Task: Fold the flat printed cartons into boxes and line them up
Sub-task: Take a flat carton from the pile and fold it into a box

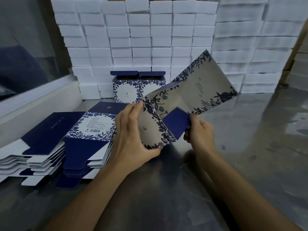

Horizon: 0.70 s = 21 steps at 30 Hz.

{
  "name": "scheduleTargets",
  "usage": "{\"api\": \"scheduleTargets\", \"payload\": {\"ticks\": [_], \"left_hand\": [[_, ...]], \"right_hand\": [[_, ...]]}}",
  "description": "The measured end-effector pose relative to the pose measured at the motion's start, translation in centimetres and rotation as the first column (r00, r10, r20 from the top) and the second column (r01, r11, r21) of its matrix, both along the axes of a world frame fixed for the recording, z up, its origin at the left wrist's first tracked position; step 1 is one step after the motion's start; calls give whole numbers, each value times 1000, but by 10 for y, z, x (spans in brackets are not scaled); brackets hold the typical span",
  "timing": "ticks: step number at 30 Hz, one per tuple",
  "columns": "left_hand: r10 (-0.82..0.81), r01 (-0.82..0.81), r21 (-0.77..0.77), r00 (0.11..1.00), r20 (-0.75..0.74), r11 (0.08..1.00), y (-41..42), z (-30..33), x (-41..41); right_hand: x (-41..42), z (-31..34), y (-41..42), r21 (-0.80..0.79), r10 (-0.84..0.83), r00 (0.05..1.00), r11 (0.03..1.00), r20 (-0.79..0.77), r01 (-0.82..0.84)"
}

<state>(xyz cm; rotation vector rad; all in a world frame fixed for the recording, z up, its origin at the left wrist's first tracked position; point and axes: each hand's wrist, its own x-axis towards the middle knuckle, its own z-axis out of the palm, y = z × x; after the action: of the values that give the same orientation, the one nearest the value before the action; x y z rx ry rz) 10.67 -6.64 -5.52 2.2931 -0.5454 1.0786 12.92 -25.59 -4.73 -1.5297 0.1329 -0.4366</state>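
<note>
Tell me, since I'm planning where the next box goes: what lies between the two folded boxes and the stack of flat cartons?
Head view: only bare metal tabletop between the folded boxes and the flat cartons.

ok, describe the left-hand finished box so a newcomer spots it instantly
Start at the wall of white foam blocks. Two floral boxes stand side by side at its foot. The left box is fully visible; its twin is partly hidden by the carton being folded.

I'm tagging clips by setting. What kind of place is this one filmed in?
Probably a packaging workshop or packing line: stacks of flat printed cartons lie on a steel table, two folded boxes stand lined up, and white foam blocks are piled high behind.
</note>
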Motion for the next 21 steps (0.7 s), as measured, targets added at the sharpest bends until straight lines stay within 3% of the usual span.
{"api": "scheduleTargets", "payload": {"ticks": [7,14,21], "left_hand": [[57,-57,59,998,-8,997,0,2,-3],[176,-171,114,984,-35,979,-1,5,-5],[203,-198,131,979,-28,971,-4,6,-5]], "right_hand": [[-2,-1,2,-55,-8,1000,998,23,10],[-7,-3,14,-146,142,990,979,-8,-141],[-7,-2,13,-135,116,993,984,3,-115]]}}
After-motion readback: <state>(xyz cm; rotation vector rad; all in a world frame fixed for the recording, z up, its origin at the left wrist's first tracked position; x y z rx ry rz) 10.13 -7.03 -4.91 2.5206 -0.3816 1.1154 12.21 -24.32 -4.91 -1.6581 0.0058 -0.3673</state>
